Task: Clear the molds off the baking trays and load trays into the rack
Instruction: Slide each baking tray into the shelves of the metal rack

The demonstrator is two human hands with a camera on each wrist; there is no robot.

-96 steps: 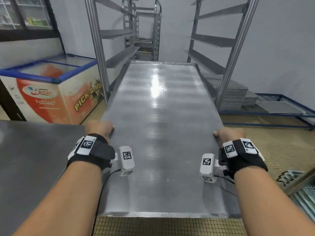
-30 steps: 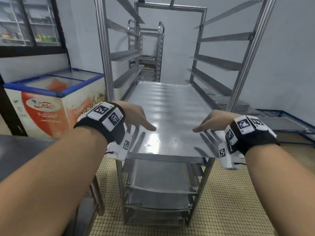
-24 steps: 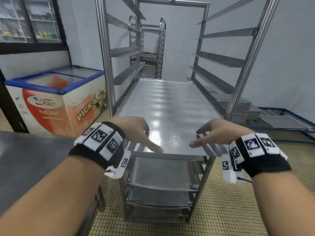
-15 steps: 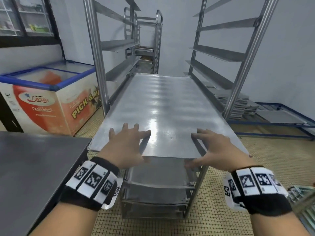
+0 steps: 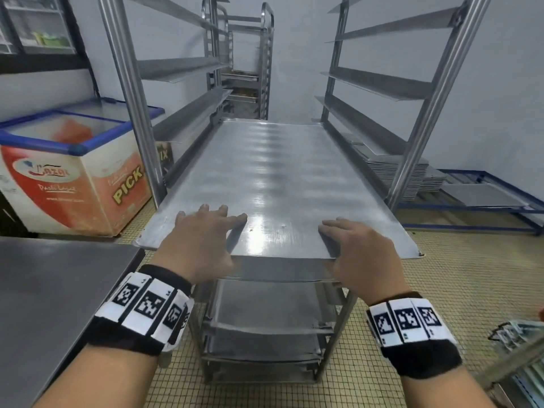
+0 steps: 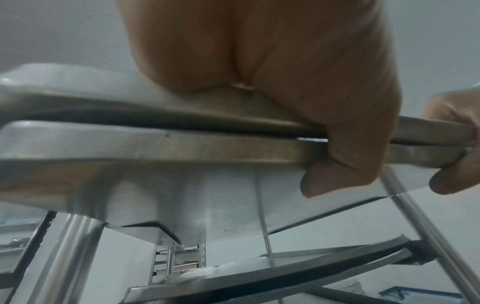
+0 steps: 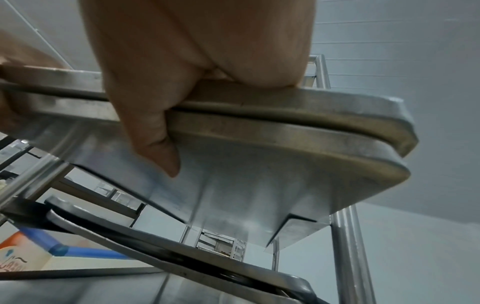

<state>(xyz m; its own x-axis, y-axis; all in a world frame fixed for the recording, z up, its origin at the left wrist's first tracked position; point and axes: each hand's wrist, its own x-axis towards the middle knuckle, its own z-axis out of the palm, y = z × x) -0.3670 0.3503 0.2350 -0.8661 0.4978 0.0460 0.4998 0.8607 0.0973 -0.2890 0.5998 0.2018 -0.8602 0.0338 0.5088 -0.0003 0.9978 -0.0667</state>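
Observation:
A bare steel baking tray [image 5: 273,178] lies on the rack's [image 5: 129,92] side rails, its near end sticking out towards me. A second tray's rim [image 6: 182,148] shows right beneath it. My left hand [image 5: 203,234] lies fingers-flat on the near edge, left of centre. Its thumb [image 6: 324,181] is hooked under the lower rim. My right hand [image 5: 353,245] holds the same edge further right, with its thumb [image 7: 155,144] also curled under both rims. More trays [image 5: 265,316] sit on lower rails. No moulds are on the tray.
A chest freezer [image 5: 73,178] stands left of the rack and a steel table [image 5: 50,304] is at my lower left. Stacked trays [image 5: 412,172] rest on a blue floor frame at right. A second rack [image 5: 244,63] is behind. Metal items [image 5: 518,337] lie at the lower right edge.
Earlier I held the tray by its long sides, then my hands hovered open above it. Both have since come down onto its near edge and taken hold, thumbs underneath.

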